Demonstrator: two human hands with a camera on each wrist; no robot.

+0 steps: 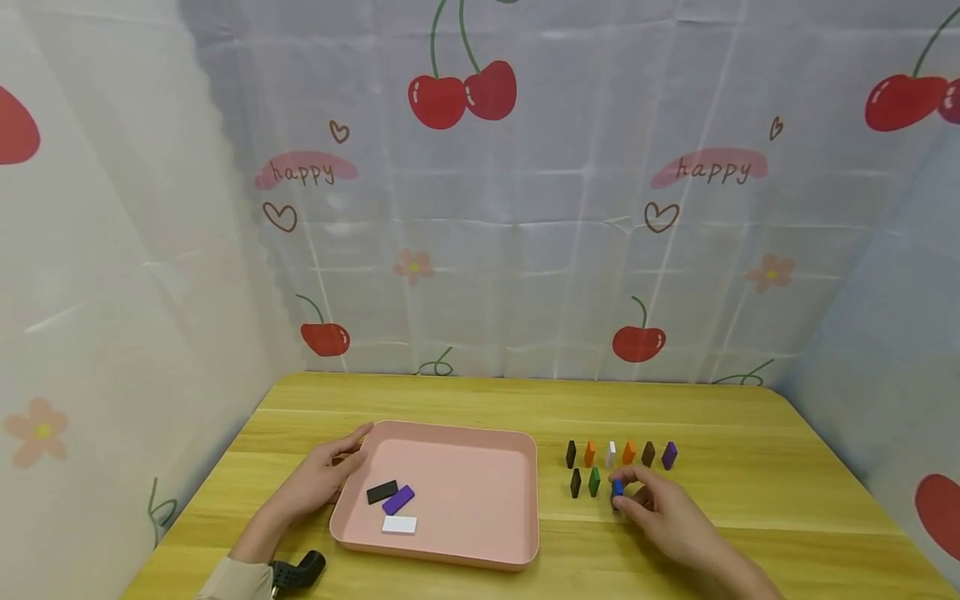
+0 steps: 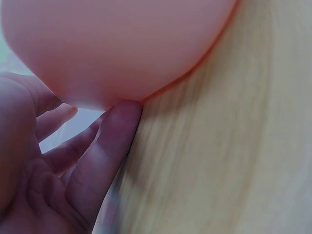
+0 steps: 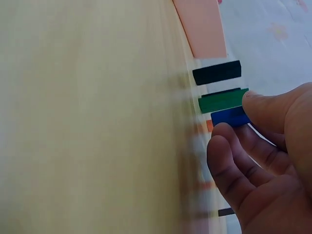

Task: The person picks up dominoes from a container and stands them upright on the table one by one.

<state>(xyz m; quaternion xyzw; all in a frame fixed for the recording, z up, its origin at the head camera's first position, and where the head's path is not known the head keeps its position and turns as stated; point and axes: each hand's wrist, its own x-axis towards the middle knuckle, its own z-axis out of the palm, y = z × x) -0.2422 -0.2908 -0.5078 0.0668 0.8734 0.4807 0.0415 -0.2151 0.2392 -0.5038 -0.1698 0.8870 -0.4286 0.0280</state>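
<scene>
My right hand [image 1: 671, 510] pinches a blue domino-like block [image 1: 617, 490] between thumb and fingers. That block stands on end at the right of the front row, beside a green block [image 1: 594, 482] and a black block [image 1: 575, 483]. In the right wrist view the blue block [image 3: 228, 117] shows between the fingertips. My left hand [image 1: 318, 479] rests against the left side of a pink tray [image 1: 465, 500], its fingers fairly straight. The left wrist view has fingers touching the tray's outer wall [image 2: 117, 53]. Inside the tray lie flat a black block [image 1: 382, 492], a purple block [image 1: 398, 500] and a white block [image 1: 399, 525].
Behind the front row stands a second row of upright blocks, from a black one [image 1: 571, 454] through orange, white and brown to a purple one [image 1: 670, 455]. A wooden table [image 1: 780, 483] carries everything. Cherry-printed curtains [image 1: 525, 250] enclose it at the back and sides.
</scene>
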